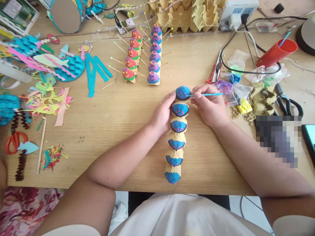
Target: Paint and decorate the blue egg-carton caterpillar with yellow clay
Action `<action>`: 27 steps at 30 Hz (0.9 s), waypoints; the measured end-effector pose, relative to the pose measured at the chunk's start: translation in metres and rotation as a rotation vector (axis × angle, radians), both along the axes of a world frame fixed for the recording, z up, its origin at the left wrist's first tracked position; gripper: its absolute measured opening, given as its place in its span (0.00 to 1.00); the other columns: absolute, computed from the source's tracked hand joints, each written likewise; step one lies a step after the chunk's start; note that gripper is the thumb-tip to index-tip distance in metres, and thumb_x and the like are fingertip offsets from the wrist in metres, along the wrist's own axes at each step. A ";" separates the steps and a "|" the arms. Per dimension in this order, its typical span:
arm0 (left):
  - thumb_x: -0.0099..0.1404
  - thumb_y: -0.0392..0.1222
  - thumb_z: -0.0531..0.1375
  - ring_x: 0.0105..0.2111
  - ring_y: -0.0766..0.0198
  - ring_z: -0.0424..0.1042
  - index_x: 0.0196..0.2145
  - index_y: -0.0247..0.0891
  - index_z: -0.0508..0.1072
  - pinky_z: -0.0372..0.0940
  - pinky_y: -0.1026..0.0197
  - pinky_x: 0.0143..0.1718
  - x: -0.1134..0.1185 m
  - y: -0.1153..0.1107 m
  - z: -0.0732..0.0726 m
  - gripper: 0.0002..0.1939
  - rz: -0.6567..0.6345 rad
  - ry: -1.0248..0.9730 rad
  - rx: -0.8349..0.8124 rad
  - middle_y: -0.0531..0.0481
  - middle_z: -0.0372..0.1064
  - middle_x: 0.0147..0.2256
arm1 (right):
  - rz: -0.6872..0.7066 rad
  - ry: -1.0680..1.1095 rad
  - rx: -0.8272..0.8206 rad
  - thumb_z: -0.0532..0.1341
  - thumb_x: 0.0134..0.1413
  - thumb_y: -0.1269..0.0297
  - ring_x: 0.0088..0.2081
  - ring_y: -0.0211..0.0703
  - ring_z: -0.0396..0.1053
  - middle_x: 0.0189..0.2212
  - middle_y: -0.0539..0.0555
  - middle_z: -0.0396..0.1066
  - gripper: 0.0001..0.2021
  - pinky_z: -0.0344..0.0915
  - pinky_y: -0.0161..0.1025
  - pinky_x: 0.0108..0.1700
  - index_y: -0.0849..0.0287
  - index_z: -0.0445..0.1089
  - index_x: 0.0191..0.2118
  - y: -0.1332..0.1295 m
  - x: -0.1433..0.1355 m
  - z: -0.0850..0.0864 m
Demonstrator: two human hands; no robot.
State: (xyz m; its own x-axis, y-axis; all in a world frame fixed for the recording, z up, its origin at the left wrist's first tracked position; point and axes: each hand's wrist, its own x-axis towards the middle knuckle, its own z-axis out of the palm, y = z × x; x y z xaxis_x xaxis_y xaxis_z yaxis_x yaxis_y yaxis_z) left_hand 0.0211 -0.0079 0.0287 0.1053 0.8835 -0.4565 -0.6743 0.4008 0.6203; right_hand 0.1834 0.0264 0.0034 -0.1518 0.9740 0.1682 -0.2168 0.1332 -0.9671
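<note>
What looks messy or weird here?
Crumbs lie spilled beside the ragged egg-carton piece on the right, and paper scraps are tangled on the left; both look messy. The painted egg-carton strip in the left hand shows no obvious damage.

the single view comes from a camera worn on the person's head, set above the near side of the counter (123, 114) and facing forward and steeply down. the white shirt (157, 218) fills the bottom centre of the frame, and egg cartons (182, 16) sit at the top. the left hand (161, 113) and right hand (210, 106) are near the middle, close enough for fine detail to show. the breadth is wide, with red-handled scissors (16, 142) by the left border and a screen (310, 137) cut off at the right.
</note>
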 end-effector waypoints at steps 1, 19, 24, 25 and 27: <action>0.76 0.57 0.66 0.31 0.62 0.82 0.43 0.39 0.82 0.74 0.62 0.36 0.000 0.000 0.000 0.17 -0.001 -0.005 -0.004 0.52 0.81 0.30 | 0.000 0.009 -0.003 0.80 0.48 0.38 0.32 0.36 0.68 0.35 0.48 0.74 0.25 0.70 0.38 0.37 0.52 0.72 0.32 0.000 0.000 0.000; 0.75 0.64 0.64 0.22 0.65 0.73 0.40 0.41 0.79 0.71 0.63 0.29 0.000 -0.001 -0.004 0.22 -0.027 0.048 0.046 0.55 0.72 0.23 | 0.008 0.066 -0.053 0.81 0.45 0.40 0.34 0.35 0.71 0.35 0.47 0.74 0.26 0.70 0.35 0.36 0.53 0.72 0.32 0.000 -0.002 0.001; 0.76 0.57 0.66 0.21 0.67 0.71 0.37 0.40 0.78 0.73 0.62 0.31 0.001 -0.002 -0.005 0.17 0.013 0.025 0.059 0.56 0.73 0.24 | 0.012 0.102 -0.076 0.83 0.43 0.42 0.34 0.35 0.70 0.35 0.48 0.74 0.26 0.70 0.34 0.36 0.54 0.71 0.30 0.000 -0.002 0.005; 0.75 0.57 0.66 0.21 0.67 0.72 0.38 0.40 0.78 0.72 0.63 0.30 0.001 -0.002 -0.005 0.17 0.010 0.023 0.061 0.55 0.74 0.25 | 0.012 0.099 -0.073 0.82 0.44 0.43 0.33 0.35 0.69 0.34 0.48 0.75 0.25 0.70 0.35 0.36 0.54 0.72 0.30 0.000 -0.002 0.004; 0.75 0.56 0.66 0.21 0.67 0.72 0.38 0.40 0.78 0.71 0.63 0.28 0.000 -0.002 -0.005 0.17 -0.001 0.019 0.066 0.55 0.75 0.25 | 0.010 0.090 -0.059 0.82 0.45 0.43 0.33 0.36 0.69 0.34 0.48 0.75 0.24 0.70 0.35 0.37 0.53 0.72 0.30 0.001 -0.002 0.003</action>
State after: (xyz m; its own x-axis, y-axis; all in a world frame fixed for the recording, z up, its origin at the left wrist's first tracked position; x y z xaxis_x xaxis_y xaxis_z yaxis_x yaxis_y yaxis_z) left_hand 0.0215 -0.0097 0.0237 0.0980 0.9115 -0.3995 -0.6620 0.3595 0.6577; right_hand 0.1814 0.0271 0.0061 -0.1484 0.9811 0.1243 -0.3040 0.0744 -0.9498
